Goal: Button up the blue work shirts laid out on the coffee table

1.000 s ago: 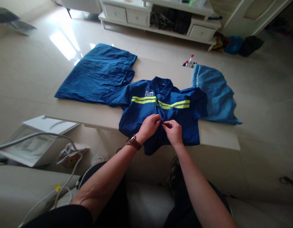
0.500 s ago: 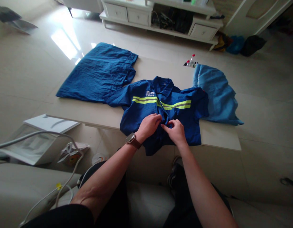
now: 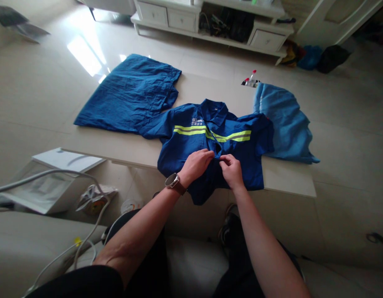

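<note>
A dark blue work shirt with a yellow-green reflective stripe lies front up on the table, collar away from me, its lower hem hanging over the near edge. My left hand, with a watch on its wrist, pinches the front placket below the stripe. Close beside it, my right hand pinches the placket's other side between thumb and fingers. Between the hands the cloth is lifted a little and gapes above them. Whether a button is under the fingertips cannot be made out.
Folded blue cloth lies at the table's left, partly under the shirt's sleeve. Lighter blue cloth covers the right end of the white table. Bottles with red caps show behind. A white cabinet stands beyond.
My right hand's fingertips have shifted slightly right and up, and the placket between the hands is lifted and pulled a little tauter. Both hands still grip the shirt.
</note>
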A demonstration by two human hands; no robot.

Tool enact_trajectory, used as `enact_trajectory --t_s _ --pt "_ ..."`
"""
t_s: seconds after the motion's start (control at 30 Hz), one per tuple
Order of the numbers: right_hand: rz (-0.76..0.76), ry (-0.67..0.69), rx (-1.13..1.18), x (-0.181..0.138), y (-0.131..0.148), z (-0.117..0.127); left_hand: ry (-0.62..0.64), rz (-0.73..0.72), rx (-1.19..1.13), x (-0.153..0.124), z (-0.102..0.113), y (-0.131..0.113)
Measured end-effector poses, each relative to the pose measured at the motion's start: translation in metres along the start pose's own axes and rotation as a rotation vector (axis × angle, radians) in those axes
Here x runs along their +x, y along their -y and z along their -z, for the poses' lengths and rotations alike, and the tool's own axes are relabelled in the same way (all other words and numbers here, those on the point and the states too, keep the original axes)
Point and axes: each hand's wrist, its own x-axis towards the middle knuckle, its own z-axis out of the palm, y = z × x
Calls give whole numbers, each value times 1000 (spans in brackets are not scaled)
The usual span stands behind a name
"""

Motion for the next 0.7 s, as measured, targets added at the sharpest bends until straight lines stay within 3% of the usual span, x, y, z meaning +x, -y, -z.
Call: enact_trajectory --t_s 0.2,0.5,0.7 --pt "34 42 -106 -2 3 1 -18 19 -131 1 -2 0" --pt "215 22 -283 -9 14 -3 -115 302 -596 3 -19 -2" --pt "184 -26 -237 -7 15 -3 -200 375 -701 7 -30 7"
